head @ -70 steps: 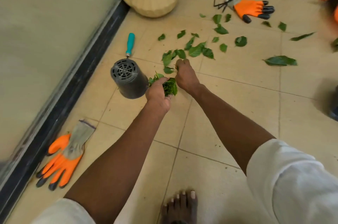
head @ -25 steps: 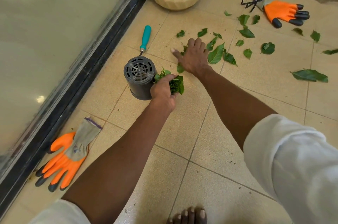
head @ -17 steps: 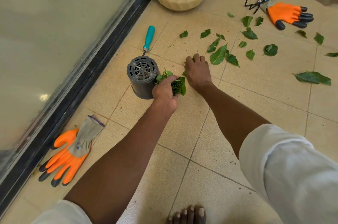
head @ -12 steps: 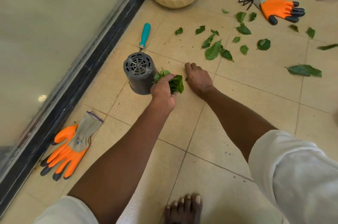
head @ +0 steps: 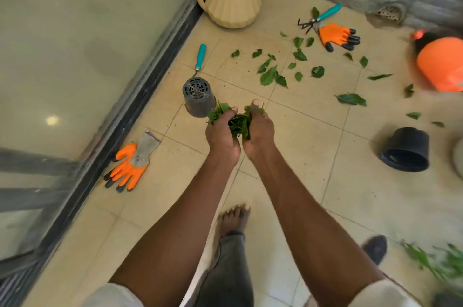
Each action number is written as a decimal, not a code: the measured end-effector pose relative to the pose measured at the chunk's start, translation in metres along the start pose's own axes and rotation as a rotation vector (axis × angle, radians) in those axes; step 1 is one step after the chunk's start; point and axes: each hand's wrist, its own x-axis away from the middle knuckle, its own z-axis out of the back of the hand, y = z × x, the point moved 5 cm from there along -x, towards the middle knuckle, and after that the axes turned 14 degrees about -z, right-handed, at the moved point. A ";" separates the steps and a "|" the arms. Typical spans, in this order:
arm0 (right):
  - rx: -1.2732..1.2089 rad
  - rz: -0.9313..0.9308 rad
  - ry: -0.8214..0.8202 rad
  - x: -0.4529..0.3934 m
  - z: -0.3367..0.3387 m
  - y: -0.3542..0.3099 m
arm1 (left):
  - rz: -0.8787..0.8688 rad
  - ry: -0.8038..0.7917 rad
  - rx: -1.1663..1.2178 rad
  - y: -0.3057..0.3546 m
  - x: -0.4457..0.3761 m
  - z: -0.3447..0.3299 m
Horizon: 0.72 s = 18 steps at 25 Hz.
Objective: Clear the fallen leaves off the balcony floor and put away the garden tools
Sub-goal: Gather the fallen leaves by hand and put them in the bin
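My left hand [head: 221,135] and my right hand [head: 258,135] are side by side above the tiled floor, both gripping one bunch of green leaves [head: 236,121]. Several loose leaves [head: 269,76] lie scattered on the tiles beyond my hands, with a larger leaf [head: 350,99] to the right. A teal-handled tool [head: 200,57] lies by the door track, its head hidden behind a tipped grey pot [head: 198,96]. A teal-handled hand rake [head: 319,15] lies at the back beside an orange glove [head: 337,37].
A second orange glove [head: 130,165] lies by the glass door's black track [head: 140,106]. A cream watering can [head: 231,0] stands in the corner. A black pot [head: 406,150] lies on its side at right, an orange container [head: 442,64] behind it. My bare foot [head: 233,219] is below.
My right hand left the floor and came back to the left hand; both now hold the leaf bunch. The view has risen and pulled back, showing the black pot and orange container.
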 end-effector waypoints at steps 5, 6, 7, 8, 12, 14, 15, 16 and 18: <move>0.088 0.026 -0.004 0.199 -0.043 0.005 | -0.082 -0.045 0.010 0.125 0.152 0.001; 0.124 0.033 -0.009 0.240 -0.051 0.006 | -0.105 -0.060 -0.019 0.154 0.183 0.002; 0.168 0.048 -0.003 0.278 -0.057 0.009 | -0.121 -0.064 -0.044 0.180 0.211 0.006; 0.209 0.066 0.001 0.310 -0.062 0.013 | -0.116 -0.060 -0.043 0.204 0.237 0.010; 0.307 0.078 -0.093 0.440 -0.098 0.030 | -0.077 -0.056 0.168 0.305 0.330 0.027; 0.381 0.031 -0.112 0.500 -0.118 0.050 | -0.104 0.029 0.138 0.348 0.363 0.056; 0.404 -0.022 -0.143 0.525 -0.128 0.066 | -0.123 0.080 0.109 0.368 0.376 0.074; 0.391 -0.076 -0.187 0.545 -0.136 0.083 | -0.147 0.125 0.099 0.388 0.392 0.089; 0.415 -0.152 -0.265 0.581 -0.151 0.123 | -0.186 0.179 0.119 0.423 0.419 0.126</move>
